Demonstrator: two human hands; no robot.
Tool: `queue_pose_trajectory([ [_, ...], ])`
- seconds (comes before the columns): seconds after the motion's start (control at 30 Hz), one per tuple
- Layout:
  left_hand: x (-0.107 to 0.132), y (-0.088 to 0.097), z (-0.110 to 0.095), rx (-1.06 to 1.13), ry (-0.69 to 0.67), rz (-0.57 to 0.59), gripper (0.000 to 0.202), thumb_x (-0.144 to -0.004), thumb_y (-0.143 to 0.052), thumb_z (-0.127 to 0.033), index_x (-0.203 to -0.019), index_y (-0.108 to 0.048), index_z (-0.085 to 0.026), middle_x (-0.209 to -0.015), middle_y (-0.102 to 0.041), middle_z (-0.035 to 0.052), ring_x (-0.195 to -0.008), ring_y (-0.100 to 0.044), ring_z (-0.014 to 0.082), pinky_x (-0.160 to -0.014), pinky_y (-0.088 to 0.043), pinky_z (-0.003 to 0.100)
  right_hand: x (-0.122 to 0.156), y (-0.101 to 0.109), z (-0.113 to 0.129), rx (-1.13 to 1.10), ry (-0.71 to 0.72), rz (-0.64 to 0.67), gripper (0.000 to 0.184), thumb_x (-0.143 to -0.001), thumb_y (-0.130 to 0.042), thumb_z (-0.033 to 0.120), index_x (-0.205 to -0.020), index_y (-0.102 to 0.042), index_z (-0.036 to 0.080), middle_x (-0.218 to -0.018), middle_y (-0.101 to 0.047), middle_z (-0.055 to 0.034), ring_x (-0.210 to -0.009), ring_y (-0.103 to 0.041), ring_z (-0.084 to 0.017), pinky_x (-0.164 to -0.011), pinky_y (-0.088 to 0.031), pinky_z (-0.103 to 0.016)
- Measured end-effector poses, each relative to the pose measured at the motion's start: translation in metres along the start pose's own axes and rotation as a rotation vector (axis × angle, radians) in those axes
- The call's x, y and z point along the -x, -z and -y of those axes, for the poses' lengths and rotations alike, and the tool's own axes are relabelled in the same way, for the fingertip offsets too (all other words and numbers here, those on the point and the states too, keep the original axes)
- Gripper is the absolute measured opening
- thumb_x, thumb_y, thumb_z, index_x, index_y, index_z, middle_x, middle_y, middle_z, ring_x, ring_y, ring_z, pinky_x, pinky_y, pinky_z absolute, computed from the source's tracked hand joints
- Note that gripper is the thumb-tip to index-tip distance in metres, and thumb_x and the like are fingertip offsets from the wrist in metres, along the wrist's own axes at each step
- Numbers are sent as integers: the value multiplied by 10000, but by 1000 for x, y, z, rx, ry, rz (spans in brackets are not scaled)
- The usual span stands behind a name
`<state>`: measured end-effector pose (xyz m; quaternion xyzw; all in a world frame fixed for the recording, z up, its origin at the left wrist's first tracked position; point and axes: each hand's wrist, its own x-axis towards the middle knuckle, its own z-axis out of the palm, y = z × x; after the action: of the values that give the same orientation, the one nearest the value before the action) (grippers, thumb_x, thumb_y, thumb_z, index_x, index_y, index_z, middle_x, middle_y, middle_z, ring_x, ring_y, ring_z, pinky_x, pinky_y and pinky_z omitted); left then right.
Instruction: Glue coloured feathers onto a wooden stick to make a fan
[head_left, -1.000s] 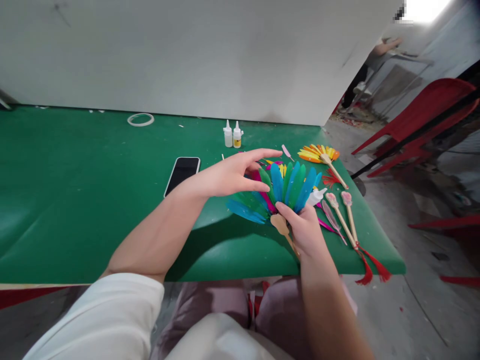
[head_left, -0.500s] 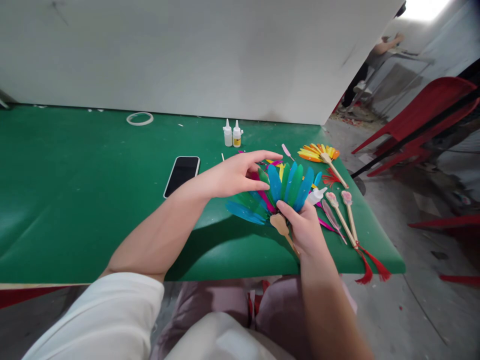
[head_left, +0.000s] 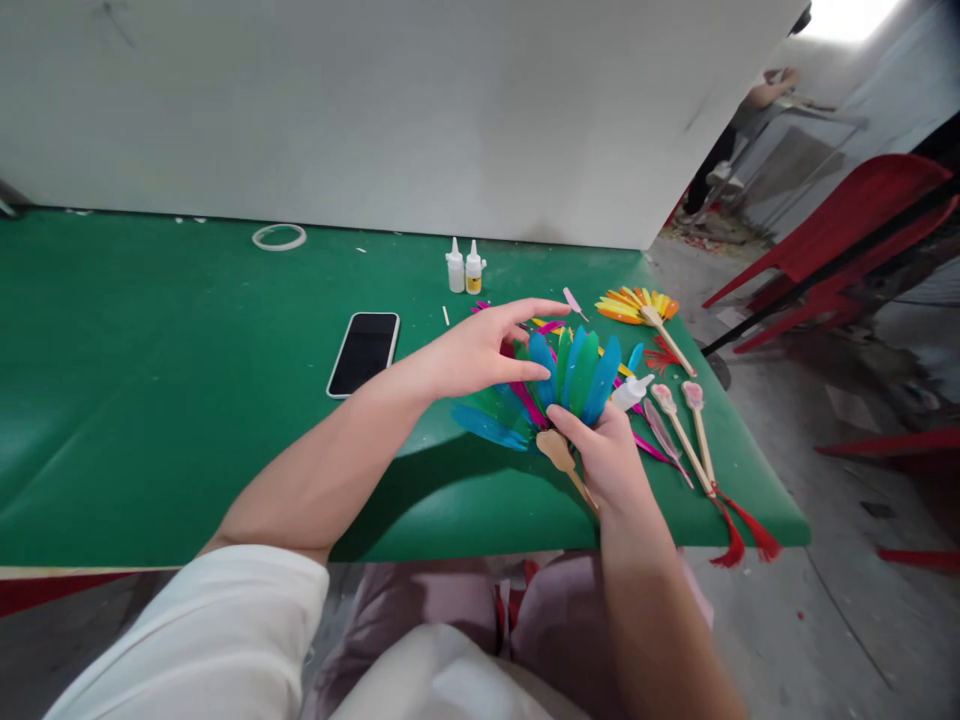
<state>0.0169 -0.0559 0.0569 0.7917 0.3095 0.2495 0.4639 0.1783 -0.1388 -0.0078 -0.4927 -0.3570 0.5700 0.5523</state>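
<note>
- A blue-and-green, wooden-handled feather fan (head_left: 576, 372) is pinched in the right hand's (head_left: 611, 450) grip, over the green tabletop (head_left: 165, 400).
- The left hand (head_left: 484, 352), grip parted and apparently empty, is shifted slightly rightward, placing feathers within reach; contact is unconfirmed.

This is a craft workshop, indicated by the feather fan (head_left: 602, 383), small bottles (head_left: 455, 271), covered desk (head_left: 187, 400) and littered grey floor (head_left: 847, 590).

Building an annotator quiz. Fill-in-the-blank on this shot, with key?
The right hand has its ____ at the base of the blue feathers.
The tabletop under the phone is coloured ____.
Side by side, ____ small bottles stand upright.
The fan lying down has orange and ____ feathers.
Missing words: thumb; green; two; yellow.
</note>
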Motion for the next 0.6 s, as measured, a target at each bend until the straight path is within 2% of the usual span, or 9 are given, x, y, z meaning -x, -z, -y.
queue_pose_trajectory([
  [0.2, 0, 0, 3, 36, 32, 55, 610, -767, -604, -169, -1335, -390, -234, -955, -653, 39, -750, -608, 137, -671, -467, 264, -7, 15, -4, 73, 119, 54, 336, -671, -751, 324, -983, -656, 244, -984, -702, -11, -871, -647, -177, -767, -525, -309],
  [0.4, -1, 1, 8, 14, 40, 97, 603, -771, -602, -203, -1336, -395, -244, -753, -620, -3, -695, -590, 144, -594, -445, 248, -7, 17, -3, 128, 83, 80, 268, -680, -741, 325, -919, -688, 214, -884, -715, -18, -797, -649, -176, -737, -525, -317],
  [0.6, -1, 2, 9, 72, 48, 123, 611, -760, -601, -164, -1333, -400, -234, -787, -625, 4, -724, -589, 137, -603, -451, 231, -6, 15, -3, 104, 63, 112, 267, -703, -727, 324, -942, -683, 215, -919, -715, -20, -820, -653, -174, -762, -524, -312],
])
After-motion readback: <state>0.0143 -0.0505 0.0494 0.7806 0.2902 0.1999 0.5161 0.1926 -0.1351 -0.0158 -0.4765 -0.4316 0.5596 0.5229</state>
